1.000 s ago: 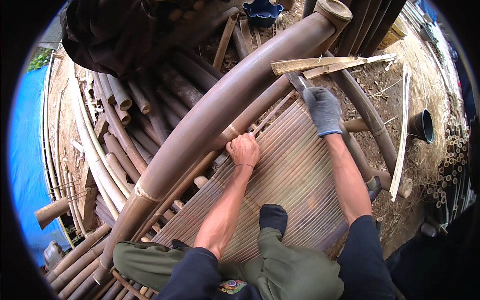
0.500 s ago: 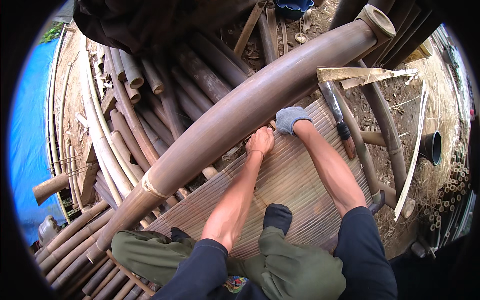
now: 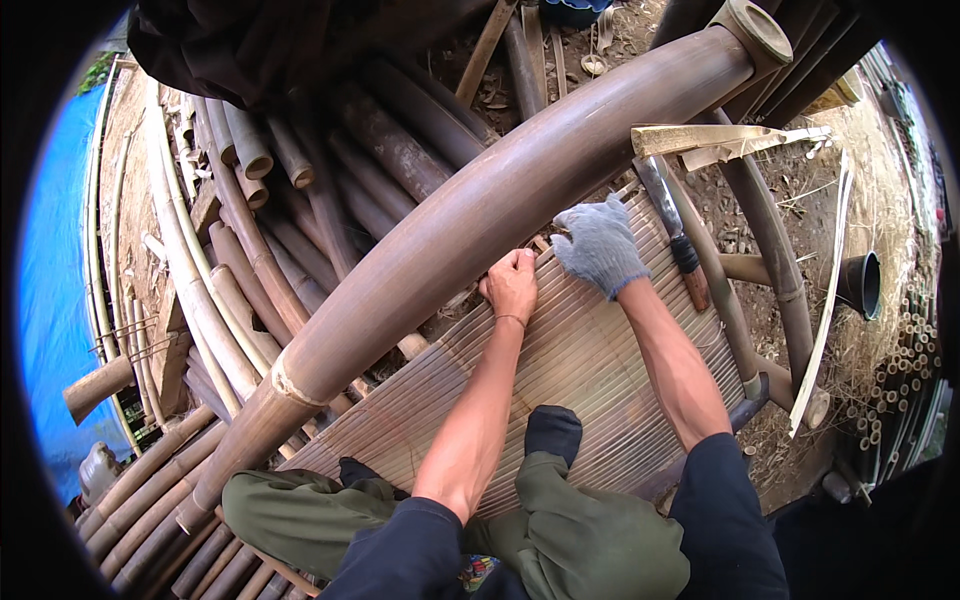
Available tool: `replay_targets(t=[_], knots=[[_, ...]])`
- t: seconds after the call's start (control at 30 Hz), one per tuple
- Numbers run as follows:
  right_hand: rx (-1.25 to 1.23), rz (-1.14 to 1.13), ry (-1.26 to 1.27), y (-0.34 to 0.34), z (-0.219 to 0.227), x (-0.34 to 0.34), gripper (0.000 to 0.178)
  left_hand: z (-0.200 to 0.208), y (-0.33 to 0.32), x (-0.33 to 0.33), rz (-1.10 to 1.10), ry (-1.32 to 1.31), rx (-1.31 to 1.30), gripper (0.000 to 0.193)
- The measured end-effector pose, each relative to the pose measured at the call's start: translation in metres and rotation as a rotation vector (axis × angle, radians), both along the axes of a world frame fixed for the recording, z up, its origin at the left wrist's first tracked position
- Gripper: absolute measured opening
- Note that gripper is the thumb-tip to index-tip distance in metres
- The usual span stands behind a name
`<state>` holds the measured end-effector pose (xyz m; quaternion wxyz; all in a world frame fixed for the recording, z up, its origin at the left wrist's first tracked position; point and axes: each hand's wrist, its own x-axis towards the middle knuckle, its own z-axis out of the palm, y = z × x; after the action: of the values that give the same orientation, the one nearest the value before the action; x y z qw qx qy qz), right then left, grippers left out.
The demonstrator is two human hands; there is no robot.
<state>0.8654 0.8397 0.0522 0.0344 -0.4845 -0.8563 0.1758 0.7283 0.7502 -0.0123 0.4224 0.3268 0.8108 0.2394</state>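
My bare left hand (image 3: 512,287) is closed at the far edge of a slatted bamboo seat (image 3: 440,400), just under a thick brown bamboo pole (image 3: 480,190). Whatever its fingers pinch is hidden. To its right, my right hand (image 3: 606,248) wears a grey knit glove. Its fingers are loosely bent and the thumb stands apart, with nothing plainly held. A small pale bit of bamboo (image 3: 541,243) shows between the two hands. Right of the glove lies a large knife (image 3: 672,225) with a dark-wrapped wooden handle, along the seat's right side.
The thick pole arches across in front of me. Many bamboo poles (image 3: 390,130) are piled beyond it. A split bamboo piece (image 3: 720,140) rests near the knife's tip. At the right are a curved frame pole (image 3: 770,240), a black bucket (image 3: 860,285) and a pale strip (image 3: 825,300).
The gloved right hand has turned and drawn out from beside the pole, showing more of its back and fingers. My left hand has shifted slightly left and stays closed.
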Motion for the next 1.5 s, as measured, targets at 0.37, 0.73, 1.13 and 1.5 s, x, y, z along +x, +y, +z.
replay_targets(t=[0.37,0.73,1.13,1.5], knots=[[0.139,0.041,0.556,-0.049,-0.014,0.012,0.021,0.005,-0.008,-0.046,-0.178,-0.871,0.237,0.033],[-0.667,-0.801,2.074,-0.149,0.129,0.235,0.029,-0.003,-0.005,-0.040,0.109,-0.906,0.263,0.052],[-0.313,-0.555,-0.407,-0.164,0.188,0.228,0.038,0.000,-0.010,0.003,-0.369,0.142,-0.024,0.038],[0.114,-0.230,0.025,-0.080,0.068,0.052,0.038,0.003,-0.002,0.000,-0.274,0.095,-0.051,0.032]])
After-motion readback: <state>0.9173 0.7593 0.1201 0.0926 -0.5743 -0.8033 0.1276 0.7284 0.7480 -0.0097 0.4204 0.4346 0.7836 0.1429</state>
